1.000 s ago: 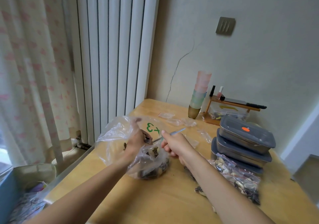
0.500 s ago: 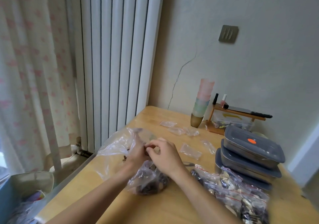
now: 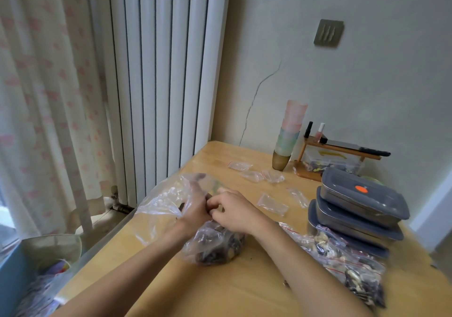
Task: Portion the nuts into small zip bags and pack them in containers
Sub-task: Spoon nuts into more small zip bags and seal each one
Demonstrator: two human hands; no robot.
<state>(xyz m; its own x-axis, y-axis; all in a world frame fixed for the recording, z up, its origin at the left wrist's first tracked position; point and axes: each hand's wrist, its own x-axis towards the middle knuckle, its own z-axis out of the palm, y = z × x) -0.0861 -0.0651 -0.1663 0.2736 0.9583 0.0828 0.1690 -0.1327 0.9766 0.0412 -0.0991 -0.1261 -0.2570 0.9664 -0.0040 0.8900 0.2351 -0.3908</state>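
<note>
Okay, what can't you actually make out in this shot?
- Head view: what the fingertips of the left hand and right hand pinch; the fingers and crumpled big plastic bag hide it.
- The stacked grey containers: contents hidden by lids.
- Filled zip bags: the right forearm covers part of them.

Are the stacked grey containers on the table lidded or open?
Lidded: each of the three stacked grey containers shows a grey lid, the top one bearing an orange sticker.

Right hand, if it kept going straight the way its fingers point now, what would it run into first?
The right hand points leftward at the left hand, which looks to be touching it already at the mouth of the big clear bag. So it meets the left hand's fingers first, though depth is unclear.
</note>
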